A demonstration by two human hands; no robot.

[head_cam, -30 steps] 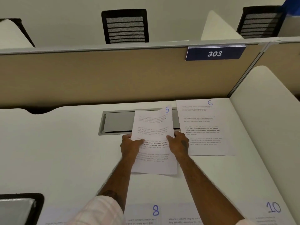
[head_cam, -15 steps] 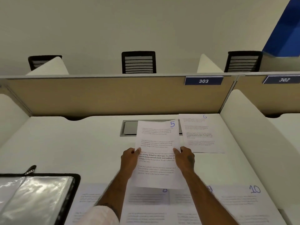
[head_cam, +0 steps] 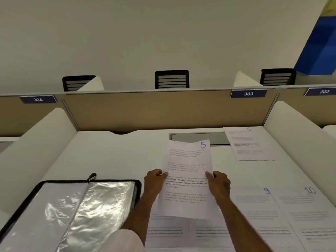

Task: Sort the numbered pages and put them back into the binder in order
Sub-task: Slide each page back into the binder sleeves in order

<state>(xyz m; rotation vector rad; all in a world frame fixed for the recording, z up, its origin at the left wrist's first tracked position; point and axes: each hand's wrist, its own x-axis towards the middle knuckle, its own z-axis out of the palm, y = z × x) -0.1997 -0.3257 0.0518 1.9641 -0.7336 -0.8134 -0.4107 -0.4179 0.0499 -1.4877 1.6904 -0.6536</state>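
Page 5 point(head_cam: 188, 171) is lifted off the desk between both hands. My left hand point(head_cam: 153, 180) pinches its left edge and my right hand point(head_cam: 217, 181) pinches its right edge, thumbs on top. The black binder point(head_cam: 72, 211) lies open at the lower left, its clear sleeves showing. Page 6 point(head_cam: 249, 144) lies flat at the far right of the desk. Pages 9 point(head_cam: 254, 202) and 10 point(head_cam: 307, 204) lie side by side at the near right. More printed pages point(head_cam: 167, 231) lie under my forearms, their numbers hidden.
A grey cable tray lid point(head_cam: 196, 138) is set into the white desk point(head_cam: 112, 157) behind page 5. White side dividers point(head_cam: 36, 142) and a tan back panel point(head_cam: 154, 110) enclose the desk. Black chairs point(head_cam: 171, 80) stand beyond the panel.
Both hands have lifted page 5 off the desk and drawn it toward me. The camera tilted up and back, bringing the open binder and pages 9 and 10 into view.
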